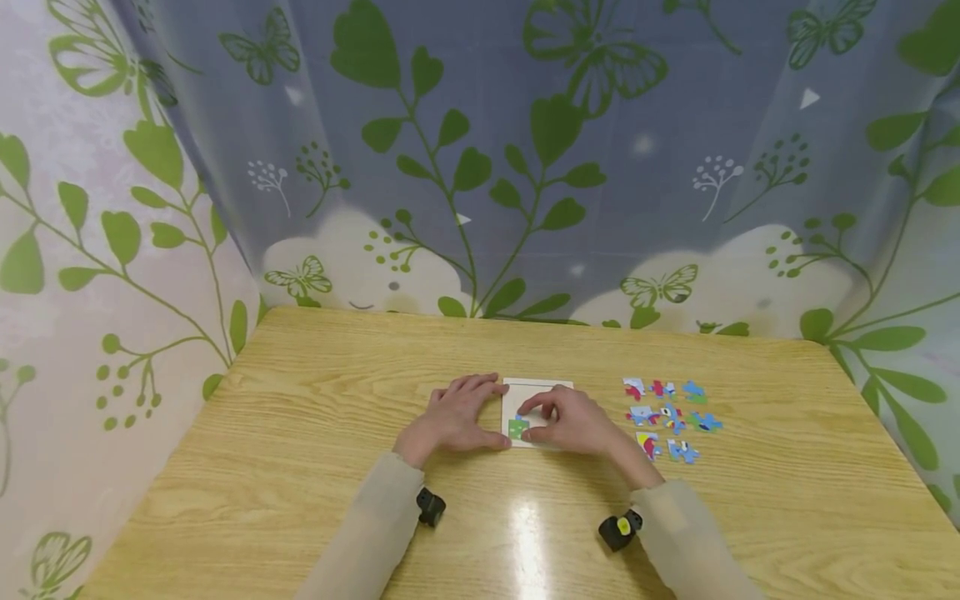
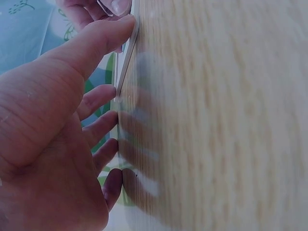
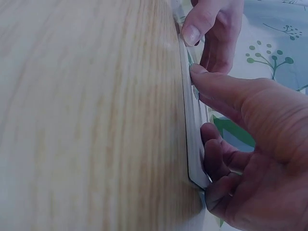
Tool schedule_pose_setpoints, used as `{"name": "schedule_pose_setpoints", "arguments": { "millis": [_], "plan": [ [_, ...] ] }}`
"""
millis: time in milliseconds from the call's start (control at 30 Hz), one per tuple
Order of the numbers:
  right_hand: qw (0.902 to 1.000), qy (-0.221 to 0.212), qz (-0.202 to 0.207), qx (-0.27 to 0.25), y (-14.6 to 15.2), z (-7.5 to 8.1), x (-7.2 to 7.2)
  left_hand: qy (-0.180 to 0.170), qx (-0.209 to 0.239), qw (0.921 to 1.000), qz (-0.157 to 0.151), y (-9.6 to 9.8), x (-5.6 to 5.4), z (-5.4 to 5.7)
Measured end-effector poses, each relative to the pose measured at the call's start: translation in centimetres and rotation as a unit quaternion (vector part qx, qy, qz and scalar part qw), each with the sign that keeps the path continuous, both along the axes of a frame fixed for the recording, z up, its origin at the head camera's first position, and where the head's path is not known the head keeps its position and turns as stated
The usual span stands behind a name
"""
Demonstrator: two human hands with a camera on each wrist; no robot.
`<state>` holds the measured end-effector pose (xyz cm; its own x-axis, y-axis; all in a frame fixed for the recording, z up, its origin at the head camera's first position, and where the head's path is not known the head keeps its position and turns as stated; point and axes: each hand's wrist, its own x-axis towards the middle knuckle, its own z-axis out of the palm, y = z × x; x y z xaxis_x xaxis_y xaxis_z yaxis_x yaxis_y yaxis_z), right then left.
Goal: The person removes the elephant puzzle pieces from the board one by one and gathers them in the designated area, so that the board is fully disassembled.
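Note:
A square white puzzle board [image 1: 546, 390] with a raised rim lies flat on the table. In its near-left corner is a green puzzle piece [image 1: 517, 429] with a blue tab. My right hand [image 1: 576, 422] is over the board, thumb and index finger pinching at this piece, the other fingers curled. My left hand [image 1: 457, 417] rests along the board's left side with its fingers spread, and its thumb [image 2: 103, 41] touches the near-left edge. In the right wrist view, the right thumb [image 3: 226, 86] lies on the piece; the piece itself is mostly hidden there.
Loose puzzle pieces [image 1: 670, 417] lie in rows on the table to the right of the board, several in red, blue, green and yellow. The wooden table [image 1: 337, 358] ends at a leaf-patterned curtain [image 1: 480, 167] behind and at both sides.

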<state>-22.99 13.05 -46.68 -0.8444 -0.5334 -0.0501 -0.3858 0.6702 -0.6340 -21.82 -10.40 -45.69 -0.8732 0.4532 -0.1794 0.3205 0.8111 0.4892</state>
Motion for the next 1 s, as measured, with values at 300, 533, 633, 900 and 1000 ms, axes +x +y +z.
{"name": "schedule_pose_setpoints", "arguments": {
  "millis": [300,533,633,900,1000],
  "plan": [
    [0.9998,-0.018,0.001,0.009,-0.15,0.19,-0.29,0.002,-0.006,1.0000,0.001,0.01,-0.01,0.07],
    [0.9996,-0.022,0.005,0.015,-0.25,0.17,-0.47,0.004,-0.008,0.9999,0.004,-0.01,-0.10,-0.08],
    [0.9996,-0.026,0.004,0.013,-0.26,0.15,-0.51,0.005,-0.009,0.9999,0.004,-0.03,-0.12,-0.16],
    [0.9988,-0.048,-0.004,0.005,-0.23,0.26,-0.53,0.004,-0.008,1.0000,0.003,0.01,-0.07,-0.06],
    [0.9986,-0.053,-0.006,0.002,-0.23,0.34,-0.55,0.005,-0.009,0.9999,0.003,0.03,-0.07,0.00]
  ]
}}
